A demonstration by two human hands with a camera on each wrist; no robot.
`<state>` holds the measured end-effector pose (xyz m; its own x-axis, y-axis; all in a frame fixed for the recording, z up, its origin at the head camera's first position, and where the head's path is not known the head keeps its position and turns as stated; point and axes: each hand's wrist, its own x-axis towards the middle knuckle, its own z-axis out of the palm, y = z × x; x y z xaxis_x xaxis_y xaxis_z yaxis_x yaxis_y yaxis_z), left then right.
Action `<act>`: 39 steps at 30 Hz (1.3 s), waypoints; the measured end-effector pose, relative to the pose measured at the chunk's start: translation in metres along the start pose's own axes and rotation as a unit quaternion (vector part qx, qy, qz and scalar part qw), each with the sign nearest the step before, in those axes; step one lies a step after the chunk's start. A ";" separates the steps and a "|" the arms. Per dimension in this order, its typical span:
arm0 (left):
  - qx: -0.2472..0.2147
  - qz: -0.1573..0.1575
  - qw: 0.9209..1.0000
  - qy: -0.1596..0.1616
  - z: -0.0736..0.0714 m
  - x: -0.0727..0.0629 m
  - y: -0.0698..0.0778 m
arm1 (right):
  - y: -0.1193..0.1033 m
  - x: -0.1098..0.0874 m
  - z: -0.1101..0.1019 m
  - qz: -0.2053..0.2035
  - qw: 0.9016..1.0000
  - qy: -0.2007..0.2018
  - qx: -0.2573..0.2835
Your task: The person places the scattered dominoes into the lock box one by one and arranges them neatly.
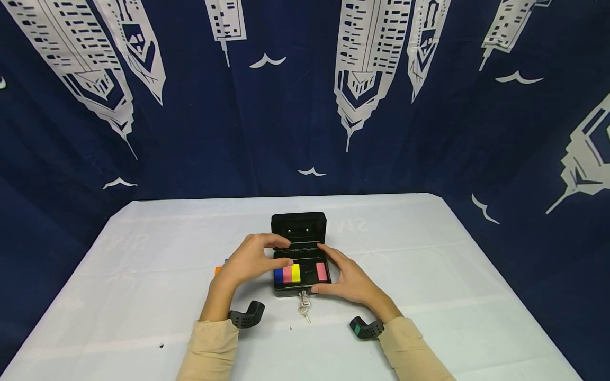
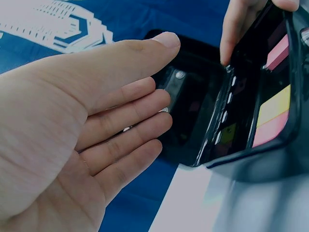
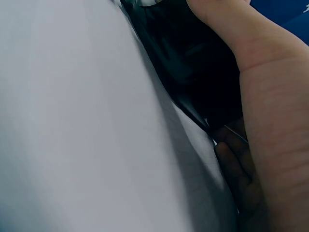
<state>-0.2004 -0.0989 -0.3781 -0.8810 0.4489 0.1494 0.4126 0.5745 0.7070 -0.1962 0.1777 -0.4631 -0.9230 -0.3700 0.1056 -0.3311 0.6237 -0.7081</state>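
A small black cash box (image 1: 298, 219) stands on the table with its lid raised. Inside, toward the left, sit a blue block (image 1: 278, 276), a pink block (image 1: 287, 274) and a yellow block (image 1: 296, 272) side by side; another pink block (image 1: 321, 271) lies at the right end. My left hand (image 1: 248, 259) hovers over the box's left side, fingers relaxed and apart from the thumb, holding nothing in the left wrist view. With thumb at the front edge and fingers toward the hinge, my right hand (image 1: 350, 278) grips the box's right side. Keys (image 1: 304, 306) hang from the front lock.
An orange piece (image 1: 217, 270) and a bit of blue show past my left wrist, mostly hidden. A small dark speck (image 1: 161, 346) lies on the white tablecloth (image 1: 119, 301) at front left. Behind the table hangs a dark blue curtain (image 1: 286, 121) with white buildings.
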 end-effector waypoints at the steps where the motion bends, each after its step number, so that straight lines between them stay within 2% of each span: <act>1: -0.003 -0.004 1.000 0.002 -0.001 -0.001 -0.002 | 0.000 0.000 0.000 0.000 1.000 0.001 0.000; 18: -0.033 -0.048 0.998 0.029 -0.021 -0.013 -0.019 | 0.000 0.000 0.000 0.002 1.000 0.001 -0.002; 39: -0.022 -0.106 0.993 0.051 -0.042 -0.028 -0.046 | 0.002 -0.001 0.000 -0.004 1.000 0.006 0.000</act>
<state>-0.2043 -0.1669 -0.3859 -0.9666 0.2484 0.0625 0.2076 0.6169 0.7592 -0.1962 0.1788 -0.4645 -0.9222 -0.3675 0.1200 -0.3391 0.6200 -0.7076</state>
